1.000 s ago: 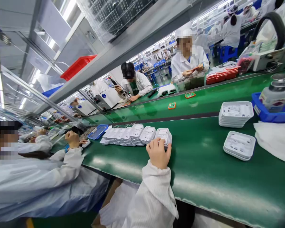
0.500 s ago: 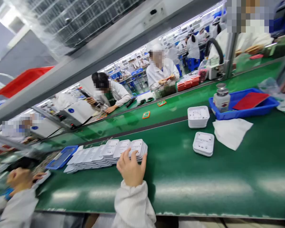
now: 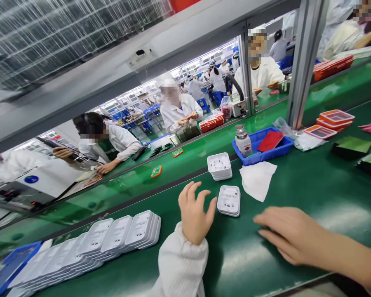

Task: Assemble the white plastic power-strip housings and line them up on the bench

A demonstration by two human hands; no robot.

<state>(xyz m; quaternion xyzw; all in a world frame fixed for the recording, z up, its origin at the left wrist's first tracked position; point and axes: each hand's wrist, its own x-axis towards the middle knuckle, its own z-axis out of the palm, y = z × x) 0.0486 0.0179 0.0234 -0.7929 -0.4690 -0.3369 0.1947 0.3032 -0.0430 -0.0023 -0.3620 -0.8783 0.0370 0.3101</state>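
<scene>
My left hand (image 3: 196, 212), in a white sleeve, hovers over the green belt with fingers spread and curled, holding nothing. Just right of its thumb lies a short stack of white plastic housings (image 3: 228, 200), apart from the hand as far as I can see. Behind that stands a taller stack of the same housings (image 3: 219, 166). To the lower left, overlapping white housings (image 3: 139, 229) lie fanned in a long row. My right hand (image 3: 292, 233), its forearm bare, reaches in from the right. Its fingers are stretched out, slightly blurred, with nothing visible in them.
A blue tray (image 3: 266, 156) holds a metal-topped bottle (image 3: 243, 142) and a red sheet (image 3: 270, 141). A white cloth (image 3: 258, 179) lies before it. Orange-rimmed parts (image 3: 335, 117) sit farther right. Metal posts (image 3: 307, 62) rise behind the belt (image 3: 185, 268); people work beyond.
The view has swung right. My left hand has left the fanned row and moved right, close to the short stack. My right hand has come into view; the blurred hands at far left are gone.
</scene>
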